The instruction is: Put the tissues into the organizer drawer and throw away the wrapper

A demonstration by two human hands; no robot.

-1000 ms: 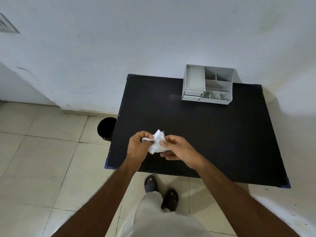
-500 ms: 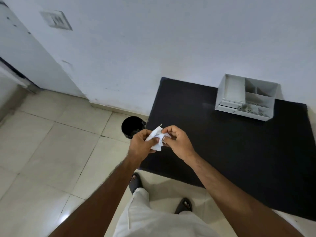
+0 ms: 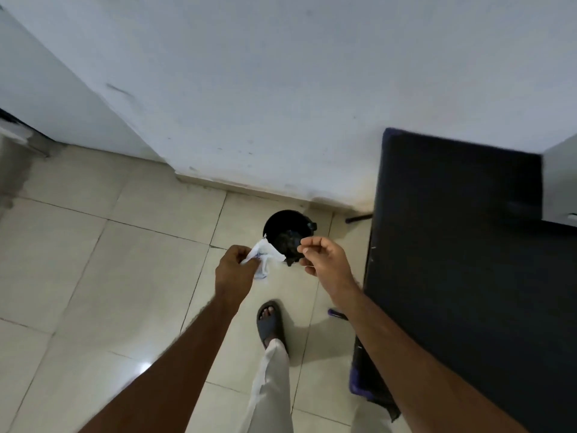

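1. The left hand (image 3: 232, 271) is the working grip: fingers curled tight around the crumpled white wrapper (image 3: 263, 257), which sticks out toward 2 o'clock from the fist.
2. The right hand (image 3: 323, 256) is half open and holds nothing; thumb and forefinger sit close together, the other fingers loosely bent.
3. The wrapper hangs just beside the bin (image 3: 285, 231), at the bin's 8 o'clock edge, not yet over the opening. The bin is black, stands on the floor (image 3: 93, 260) near the wall, and has dark contents inside.
4. The desk (image 3: 452, 245) lies at 3 o'clock; a pale corner of the organizer (image 3: 560, 182) shows at the frame's right edge. No tissues are visible, so I cannot tell where they are.
5. Step in hand, as I judge it: throwing away the wrapper.
6. The next move calls for carrying the left hand toward 1 o'clock until the wrapper is over the bin's mouth, then opening the fingers. The wrapper is light and could drift past the rim, so release low.
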